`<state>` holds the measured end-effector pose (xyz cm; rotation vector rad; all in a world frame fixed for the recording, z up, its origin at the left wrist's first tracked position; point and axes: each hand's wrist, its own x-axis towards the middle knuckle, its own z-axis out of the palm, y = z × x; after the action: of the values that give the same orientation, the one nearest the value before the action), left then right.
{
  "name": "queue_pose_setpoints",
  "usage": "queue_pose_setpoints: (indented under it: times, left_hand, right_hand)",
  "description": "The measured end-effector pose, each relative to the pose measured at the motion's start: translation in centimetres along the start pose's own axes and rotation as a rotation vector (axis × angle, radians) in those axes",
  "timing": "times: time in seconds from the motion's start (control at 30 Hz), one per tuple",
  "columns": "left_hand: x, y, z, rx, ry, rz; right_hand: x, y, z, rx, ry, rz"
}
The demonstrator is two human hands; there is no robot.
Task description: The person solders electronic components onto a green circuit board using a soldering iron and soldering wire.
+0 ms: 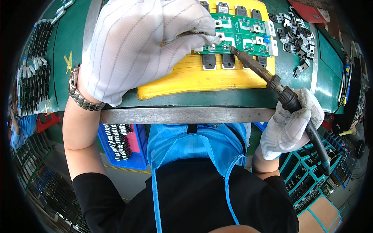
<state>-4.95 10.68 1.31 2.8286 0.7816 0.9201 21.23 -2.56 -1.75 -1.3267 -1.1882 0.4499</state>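
Gripping a soldering iron point(286, 97) by its dark handle, the right hand point(292, 123) is closed around it, well apart from the work, to its lower right. The left hand point(145, 46) is nearer: its fingertips are drawn narrow together at the left end of a green circuit board point(248, 35), but the glove hides whether they pinch anything.

From the right hand the board lies up and to the left. The iron bridges that gap on a slant, its tip at the board's lower part, just beside the left fingertips; touching or slightly above, I cannot tell. The board's long axis seems to run left to right, so the iron crosses it obliquely, though the left end is covered.

Black components point(209, 62) jut from the board's upper and lower edges. Beneath it lies a yellow block point(175, 83), resting on the green table point(217, 99). Farther right, loose black parts point(299, 39) are heaped; far left, more components point(34, 83) stand in rows.
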Motion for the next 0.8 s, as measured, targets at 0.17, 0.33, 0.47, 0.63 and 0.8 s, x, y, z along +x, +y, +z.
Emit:
queue_pose_setpoints:
  times: [0.17,0.33,0.47,0.63,0.8]
  left_hand:
    - [-0.7,-0.6,1.2,-0.308,0.203,-0.051]
    - [-0.2,-1.5,0.6,-0.15,0.181,-0.081]
    - [0.5,-1.7,-0.7,-0.133,0.115,-0.056]
    - [0.3,-0.3,-0.3,-0.161,0.128,-0.124]
    - [-0.6,-0.3,0.1,0.033,0.087,-0.026]
  right_hand:
    - [0.0,-0.1,-0.1,-0.053,-0.006,-0.02]
    - [0.0,-0.2,0.4,-0.022,0.041,0.023]
    - [0.3,0.2,-0.1,-0.008,0.006,-0.025]
    - [0.1,-0.1,-0.1,-0.051,-0.047,-0.051]
    - [-0.1,-0.4,0.3,-0.061,-0.049,-0.036]
